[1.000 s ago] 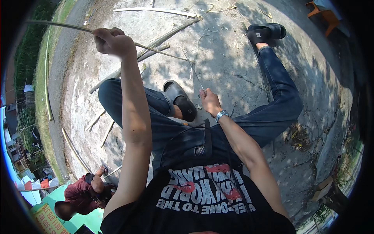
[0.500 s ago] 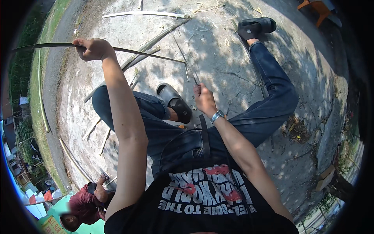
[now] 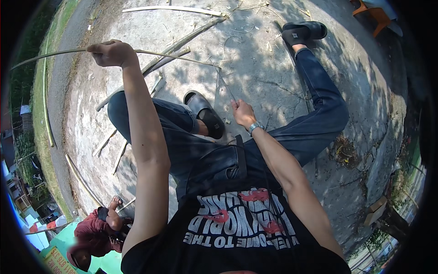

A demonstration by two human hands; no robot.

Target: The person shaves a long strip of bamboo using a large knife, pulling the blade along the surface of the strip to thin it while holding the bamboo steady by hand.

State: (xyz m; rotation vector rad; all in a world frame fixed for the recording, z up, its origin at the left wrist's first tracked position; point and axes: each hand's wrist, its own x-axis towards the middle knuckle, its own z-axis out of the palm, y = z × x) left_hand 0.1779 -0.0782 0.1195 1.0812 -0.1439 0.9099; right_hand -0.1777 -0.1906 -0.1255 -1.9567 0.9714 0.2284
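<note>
My left hand (image 3: 112,53), raised at the far left, is closed around a long, slender strip (image 3: 178,57), probably bamboo. The strip bows out past the hand on the left, and its other end reaches the middle of the view. My right hand (image 3: 243,113), with a metal watch (image 3: 256,127) at the wrist, grips a thin, narrow length (image 3: 226,85). That length slants up to the strip's end; whether it is a blade or a second strip I cannot make out. Another thin sliver hangs down from where they meet.
My legs (image 3: 315,105) spread over cracked concrete (image 3: 269,82). Bamboo poles (image 3: 200,31) and split pieces (image 3: 84,180) lie ahead and to the left. A person in a dark red top (image 3: 93,230) sits at the lower left. An orange chair (image 3: 375,18) stands far right, a cardboard box (image 3: 375,211) lower right.
The strip in my left hand has turned and now looks paler. My right hand has shifted slightly right and down, and its thin length no longer extends far beyond the strip's end.
</note>
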